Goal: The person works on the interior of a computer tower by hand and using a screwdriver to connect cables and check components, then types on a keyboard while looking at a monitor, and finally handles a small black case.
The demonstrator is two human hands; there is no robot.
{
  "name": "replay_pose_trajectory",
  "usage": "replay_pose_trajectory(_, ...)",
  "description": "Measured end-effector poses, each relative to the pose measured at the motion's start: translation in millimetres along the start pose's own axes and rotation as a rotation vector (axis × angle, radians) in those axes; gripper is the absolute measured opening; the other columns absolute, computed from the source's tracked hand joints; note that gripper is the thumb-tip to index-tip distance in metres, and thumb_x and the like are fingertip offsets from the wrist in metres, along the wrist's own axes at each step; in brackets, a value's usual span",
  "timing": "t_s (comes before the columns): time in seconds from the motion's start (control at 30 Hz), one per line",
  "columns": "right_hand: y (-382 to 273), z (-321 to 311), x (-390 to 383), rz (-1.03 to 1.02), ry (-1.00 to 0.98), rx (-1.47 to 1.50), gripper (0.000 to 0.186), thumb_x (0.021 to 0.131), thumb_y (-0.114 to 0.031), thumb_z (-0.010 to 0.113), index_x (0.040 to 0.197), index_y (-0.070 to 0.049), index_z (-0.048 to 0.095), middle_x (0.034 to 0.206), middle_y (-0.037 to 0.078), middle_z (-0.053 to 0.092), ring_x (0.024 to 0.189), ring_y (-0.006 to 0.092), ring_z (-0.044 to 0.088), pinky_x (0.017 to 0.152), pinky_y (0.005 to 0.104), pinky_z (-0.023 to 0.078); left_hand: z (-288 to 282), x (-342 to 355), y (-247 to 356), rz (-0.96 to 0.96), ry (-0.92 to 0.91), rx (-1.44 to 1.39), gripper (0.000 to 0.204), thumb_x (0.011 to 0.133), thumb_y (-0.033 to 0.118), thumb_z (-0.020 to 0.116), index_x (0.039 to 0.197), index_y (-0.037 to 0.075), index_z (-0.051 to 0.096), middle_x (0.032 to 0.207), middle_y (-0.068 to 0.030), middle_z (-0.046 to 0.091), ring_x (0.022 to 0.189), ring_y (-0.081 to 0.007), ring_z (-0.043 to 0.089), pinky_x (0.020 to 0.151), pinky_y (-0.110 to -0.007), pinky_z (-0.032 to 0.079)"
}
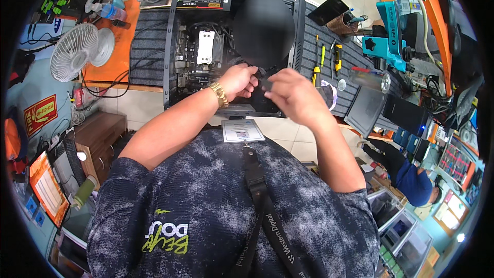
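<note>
An open black computer case (168, 56) lies on the table (146, 46), directly in front of the person. Both hands are over its near part, close together but apart from each other, with black cables (253, 64) between and beside them. The left hand (239, 81) reaches in with its fingers curled beside these cables; I cannot tell whether they are clamped on one. The right hand (296, 95) faces it with the fingertips bent inward; whether they hold something is too unclear to tell.

Inside the case, a white rectangular part (205, 47) sits on the dark circuit board (193, 79), left of the hands. A power supply (203, 1) with a red and yellow label lies along the far end. A dark round patch covers part of the case beyond the hands.

A gold watch (219, 94) circles the left wrist, and an identity badge (242, 129) hangs at the chest.

To the right of the case lie a yellow screwdriver (315, 69) and a yellow and black cutter (337, 57), with a clear jar (371, 79) on its side and a teal device (388, 36) farther out. To the left stands a white fan (74, 54) near an orange sheet (113, 72). At the lower right, another person in a dark blue top (414, 183) is well apart.
</note>
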State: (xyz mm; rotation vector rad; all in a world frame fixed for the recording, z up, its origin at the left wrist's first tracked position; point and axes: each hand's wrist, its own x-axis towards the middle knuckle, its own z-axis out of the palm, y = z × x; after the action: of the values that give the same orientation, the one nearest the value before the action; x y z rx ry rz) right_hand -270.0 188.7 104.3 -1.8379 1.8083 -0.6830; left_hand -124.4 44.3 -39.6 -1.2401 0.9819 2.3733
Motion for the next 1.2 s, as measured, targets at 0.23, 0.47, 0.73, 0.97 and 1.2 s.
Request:
replay_pose_trajectory(0.23,-8.2,28.0,-13.4,0.114,-0.277,-0.409,0.013,0.100,-0.022,0.074,0.097,-0.016,0.085,0.105,0.000,0.074,0.112,0.0208,0.065,0.102,0.0429,0.047,-2.5,-26.3,14.6,-0.039,-0.089,0.197,0.045,0.121,0.032,0.056,0.149,-0.002,0.058,0.128,-0.0197,0.079,0.100,-0.0270,0.078,0.090,-0.045,0.067)
replay_pose_trajectory(0.47,-5.1,49.1,-8.4,0.128,-0.351,-0.527,0.016,0.095,-0.014,0.070,0.092,-0.014,0.086,0.090,0.003,0.077,0.099,0.0226,0.072,0.102,0.0434,0.047,-25.4,-75.2,20.2,0.288,-0.041,0.643,0.045,0.119,0.025,0.060,0.158,0.003,0.062,0.125,-0.0157,0.082,0.104,-0.0206,0.078,0.094,-0.038,0.064)
replay_pose_trajectory(0.73,1.8,55.6,-0.3,0.176,-0.392,-0.372,0.017,0.098,-0.012,0.067,0.093,-0.009,0.082,0.092,0.010,0.078,0.101,0.0302,0.077,0.099,0.0459,0.052,-41.9,-80.0,6.0,0.336,-0.180,0.544,0.040,0.111,0.008,0.049,0.136,-0.003,0.079,0.122,-0.0182,0.083,0.106,-0.0253,0.080,0.099,-0.038,0.063)
replay_pose_trajectory(0.97,1.7,54.6,0.8,0.174,-0.417,-0.389,0.020,0.098,-0.010,0.067,0.097,-0.012,0.086,0.097,0.009,0.081,0.102,0.0273,0.078,0.099,0.0428,0.052,-44.9,-80.6,8.7,0.265,-0.241,0.548,0.048,0.107,-0.002,0.045,0.144,-0.005,0.074,0.134,-0.0192,0.080,0.116,-0.0266,0.080,0.106,-0.038,0.063)
replay_pose_trajectory(1.2,9.0,56.9,-3.7,0.168,-0.383,-0.374,0.017,0.097,-0.011,0.068,0.093,-0.012,0.085,0.096,0.009,0.079,0.102,0.0279,0.077,0.097,0.0437,0.052,-43.8,-83.3,8.0,0.248,-0.248,0.396,0.039,0.111,0.004,0.050,0.139,-0.004,0.078,0.129,-0.0168,0.082,0.114,-0.0239,0.080,0.105,-0.037,0.062)
